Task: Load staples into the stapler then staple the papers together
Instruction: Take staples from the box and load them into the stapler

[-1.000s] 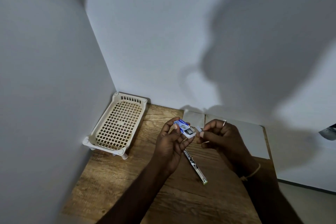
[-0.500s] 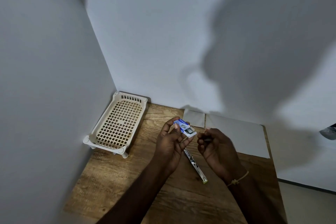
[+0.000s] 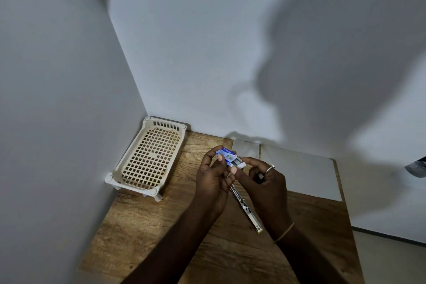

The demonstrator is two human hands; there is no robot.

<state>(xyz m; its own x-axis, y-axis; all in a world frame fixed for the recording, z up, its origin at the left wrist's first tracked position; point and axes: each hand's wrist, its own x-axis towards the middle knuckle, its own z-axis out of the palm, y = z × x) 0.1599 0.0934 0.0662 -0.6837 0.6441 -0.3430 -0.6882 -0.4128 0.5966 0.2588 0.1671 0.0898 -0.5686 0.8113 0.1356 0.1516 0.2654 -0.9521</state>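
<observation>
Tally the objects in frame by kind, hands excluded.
Basket: 1
Staple box: 1
Stapler: 1
Paper sheets: 2
Total: 5

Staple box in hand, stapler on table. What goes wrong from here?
1. The left hand holds the staple box in the air, the right hand pinches its open end: staples could slip out and scatter on the table.
2. The stapler lies partly under both hands, easy to knock.

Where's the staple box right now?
Head view centre: the staple box is gripped by the left hand above the table, right hand pinching its open end.
</observation>
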